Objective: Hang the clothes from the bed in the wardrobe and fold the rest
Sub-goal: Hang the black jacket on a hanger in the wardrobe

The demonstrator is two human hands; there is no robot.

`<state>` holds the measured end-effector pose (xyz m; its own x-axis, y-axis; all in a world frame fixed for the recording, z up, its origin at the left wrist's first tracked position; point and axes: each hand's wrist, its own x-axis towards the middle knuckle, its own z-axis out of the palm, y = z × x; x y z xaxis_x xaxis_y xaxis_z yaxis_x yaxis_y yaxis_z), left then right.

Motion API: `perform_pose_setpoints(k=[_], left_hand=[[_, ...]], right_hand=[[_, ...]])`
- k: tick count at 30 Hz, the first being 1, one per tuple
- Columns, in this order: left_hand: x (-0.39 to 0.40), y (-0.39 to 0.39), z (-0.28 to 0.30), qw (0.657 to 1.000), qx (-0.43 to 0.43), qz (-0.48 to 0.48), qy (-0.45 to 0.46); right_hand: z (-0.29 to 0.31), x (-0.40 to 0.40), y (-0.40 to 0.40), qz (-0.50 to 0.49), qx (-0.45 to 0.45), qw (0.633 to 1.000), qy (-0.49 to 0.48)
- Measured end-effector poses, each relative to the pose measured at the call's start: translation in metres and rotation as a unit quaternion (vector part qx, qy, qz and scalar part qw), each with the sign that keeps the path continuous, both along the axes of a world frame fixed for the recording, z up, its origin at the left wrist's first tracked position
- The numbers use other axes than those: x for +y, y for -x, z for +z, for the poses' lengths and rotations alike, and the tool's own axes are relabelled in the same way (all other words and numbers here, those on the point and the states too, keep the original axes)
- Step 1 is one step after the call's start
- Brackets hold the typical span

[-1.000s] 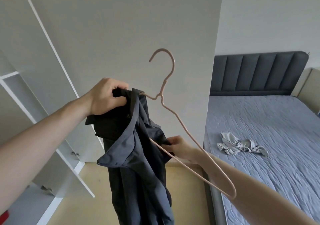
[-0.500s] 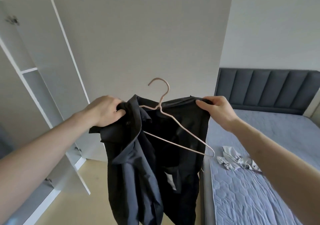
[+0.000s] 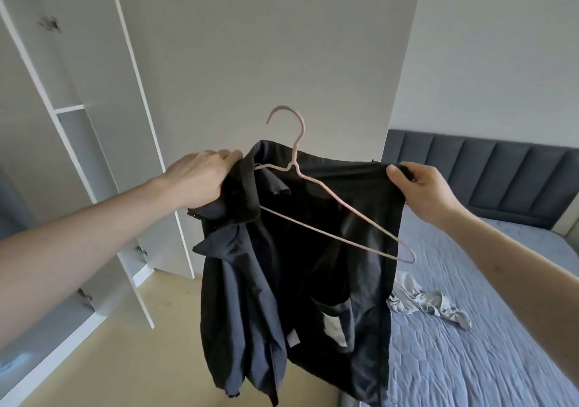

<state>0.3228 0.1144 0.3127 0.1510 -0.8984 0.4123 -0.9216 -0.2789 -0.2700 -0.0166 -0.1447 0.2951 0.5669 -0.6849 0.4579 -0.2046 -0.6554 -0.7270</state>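
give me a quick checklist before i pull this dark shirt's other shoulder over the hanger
1. Left hand grips the dark shirt at its collar side: ok.
2. Right hand pinches the other top edge: ok.
3. Near arm of the pink hanger under fabric: not ok, it lies bare in front.
4. Far arm inside the shoulder: cannot tell, hidden.
5. Hook free above the collar: ok.
6. Open wardrobe on the left: ok; rail not visible.

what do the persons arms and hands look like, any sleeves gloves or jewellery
Both forearms are bare as far as the frame shows, with no sleeve edge in view. The left hand and the right hand wear no gloves, and no rings, watch or bracelet show on the visible fingers or wrists. Nothing is marked or taped on either arm.
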Motion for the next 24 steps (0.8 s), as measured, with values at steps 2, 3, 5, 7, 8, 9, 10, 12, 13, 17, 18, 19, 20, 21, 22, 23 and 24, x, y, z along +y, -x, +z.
perform_pose_setpoints(k=[2,3,5,7,8,9,10,12,13,17,18,19,20,21,22,23,24], left_hand=[[-0.003,0.011,0.007,0.999,-0.045,-0.001,0.004],[-0.005,0.015,0.011,0.997,-0.073,0.006,-0.003],[-0.007,0.023,0.016,0.992,-0.121,0.027,-0.021],[-0.006,0.027,0.02,0.988,-0.143,0.049,-0.017],[-0.005,0.029,0.021,0.987,-0.15,0.057,-0.003],[-0.005,0.031,0.022,0.984,-0.162,0.069,0.008],[-0.005,0.034,0.023,0.981,-0.173,0.085,0.015],[-0.004,0.04,0.025,0.977,-0.174,0.124,0.02],[-0.002,0.043,0.025,0.975,-0.169,0.144,0.021],[0.001,0.052,0.02,0.975,-0.107,0.191,0.045],[0.0,0.054,0.019,0.976,-0.083,0.193,0.055],[-0.002,0.057,0.016,0.978,-0.054,0.192,0.067],[-0.003,0.059,0.015,0.979,-0.024,0.189,0.079],[-0.005,0.061,0.014,0.979,0.001,0.186,0.087],[-0.008,0.064,0.012,0.978,0.017,0.184,0.093],[-0.01,0.067,0.01,0.978,0.026,0.182,0.095],[-0.012,0.07,0.007,0.978,0.033,0.181,0.096]], right_hand=[[-0.005,-0.005,0.006,-0.007,-0.007,1.0,0.007],[-0.007,-0.009,0.008,-0.009,-0.006,1.0,0.008],[-0.007,-0.014,0.009,-0.012,-0.001,1.0,0.019],[-0.003,-0.014,0.007,-0.017,-0.015,0.999,0.024],[0.0,-0.012,0.007,-0.012,-0.026,0.999,0.023],[0.004,-0.01,0.008,0.002,-0.04,0.999,0.013],[0.008,-0.006,0.008,0.022,-0.05,0.999,-0.001],[0.015,0.006,0.008,0.069,-0.036,0.997,-0.004],[0.02,0.013,0.007,0.096,-0.027,0.995,0.001],[0.015,0.053,-0.001,0.206,0.004,0.979,-0.009],[0.008,0.063,-0.005,0.236,0.017,0.971,-0.019],[-0.001,0.074,-0.009,0.264,0.035,0.963,-0.028],[-0.009,0.083,-0.015,0.289,0.054,0.955,-0.033],[-0.017,0.091,-0.022,0.309,0.073,0.948,-0.033],[-0.024,0.097,-0.029,0.323,0.087,0.942,-0.031],[-0.03,0.101,-0.036,0.332,0.091,0.938,-0.029],[-0.037,0.103,-0.041,0.337,0.084,0.937,-0.031]])
